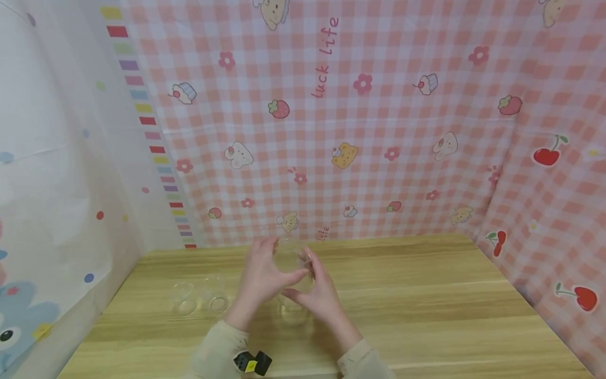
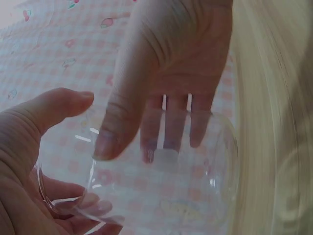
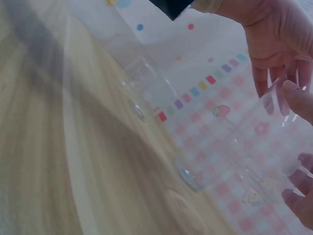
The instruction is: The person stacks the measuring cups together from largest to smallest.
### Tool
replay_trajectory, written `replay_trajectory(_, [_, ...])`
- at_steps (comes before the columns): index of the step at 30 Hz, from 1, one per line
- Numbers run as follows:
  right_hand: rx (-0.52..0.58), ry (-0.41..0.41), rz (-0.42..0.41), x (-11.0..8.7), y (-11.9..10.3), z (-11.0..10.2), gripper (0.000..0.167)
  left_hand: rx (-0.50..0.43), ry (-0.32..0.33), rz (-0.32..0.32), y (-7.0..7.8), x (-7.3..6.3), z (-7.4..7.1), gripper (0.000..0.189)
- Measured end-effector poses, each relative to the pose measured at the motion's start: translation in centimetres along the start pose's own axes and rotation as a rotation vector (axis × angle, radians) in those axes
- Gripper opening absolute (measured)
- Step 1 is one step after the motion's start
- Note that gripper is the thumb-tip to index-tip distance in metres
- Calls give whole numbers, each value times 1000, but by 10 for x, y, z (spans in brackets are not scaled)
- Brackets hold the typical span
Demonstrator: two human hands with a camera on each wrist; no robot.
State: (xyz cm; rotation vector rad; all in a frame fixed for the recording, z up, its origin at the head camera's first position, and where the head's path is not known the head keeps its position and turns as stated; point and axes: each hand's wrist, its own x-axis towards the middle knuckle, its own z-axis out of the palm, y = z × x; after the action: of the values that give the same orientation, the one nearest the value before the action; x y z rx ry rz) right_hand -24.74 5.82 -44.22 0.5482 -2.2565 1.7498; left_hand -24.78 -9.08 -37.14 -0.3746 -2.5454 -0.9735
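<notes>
A clear, see-through cup [image 1: 288,255] is held in the air between both hands, over the middle of the table. My left hand [image 1: 262,271] holds its left side, thumb in front and fingers behind. The right hand [image 1: 322,295] grips it from the right. Seen from the left wrist, the cup [image 2: 195,171] lies between the right thumb and fingers, while left fingers [image 2: 88,205] touch near its rim. Another clear cup [image 1: 291,314] stands on the table beneath the hands; its outline is faint.
Two more clear cups, one at the far left [image 1: 183,300] and one beside it [image 1: 215,298], stand on the wooden table [image 1: 416,316]. Patterned cloth walls [image 1: 379,121] rise behind the table and along its sides. A black device [image 1: 253,363] is on the left wrist.
</notes>
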Motion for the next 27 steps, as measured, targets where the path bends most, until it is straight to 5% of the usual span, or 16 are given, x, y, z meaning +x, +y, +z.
replay_trajectory(14, [-42,-39,32,1,11,-29,92,-22,-22,-51,19,-1,23,101])
replay_trajectory(27, [42,-125,35,-1,28,-44,91,-32,-81,-62,17,-6,35,96])
